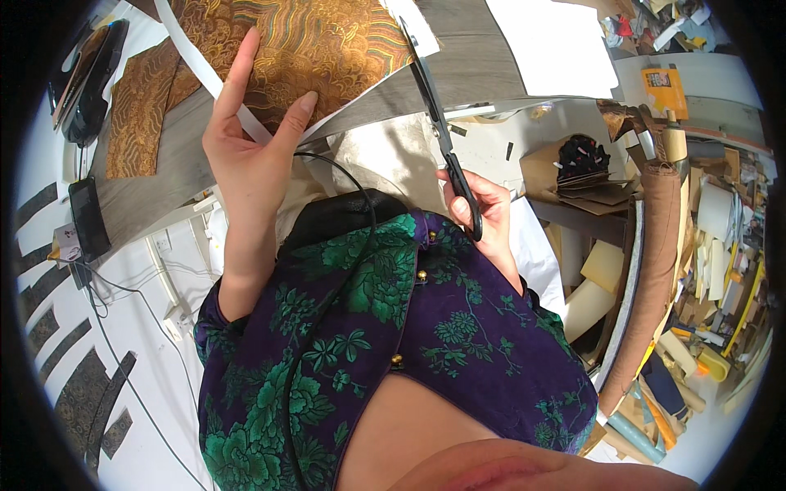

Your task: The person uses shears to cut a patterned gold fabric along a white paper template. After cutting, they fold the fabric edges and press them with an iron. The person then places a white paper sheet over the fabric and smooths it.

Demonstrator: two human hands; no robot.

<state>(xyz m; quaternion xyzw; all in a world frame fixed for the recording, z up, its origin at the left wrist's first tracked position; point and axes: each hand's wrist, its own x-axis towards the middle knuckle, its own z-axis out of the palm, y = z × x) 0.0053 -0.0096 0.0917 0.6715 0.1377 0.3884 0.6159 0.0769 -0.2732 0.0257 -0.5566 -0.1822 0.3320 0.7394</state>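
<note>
A piece of brown-gold patterned fabric [327, 49] with a wavy design and white edging lies on the grey wood-look table [471, 61]. My left hand [250, 155] rests at its near edge, thumb and forefinger spread over the cloth. In my right hand [489, 209] is a pair of long black scissors [436, 106], the fingers wrapped round the handles. The blades point away from me and reach the fabric's right edge. Whether they stand apart there is hard to make out. A white strip [192, 57] runs along the cloth's left side, beside my left hand.
Cut pieces of the same fabric [141, 123] lie at the table's left. White sheets [561, 49] are at the far right. A black cable [360, 192] hangs in front of me. Rolled brown material [655, 245] and cluttered shelves stand right; dark cut pieces [82, 393] lie lower left.
</note>
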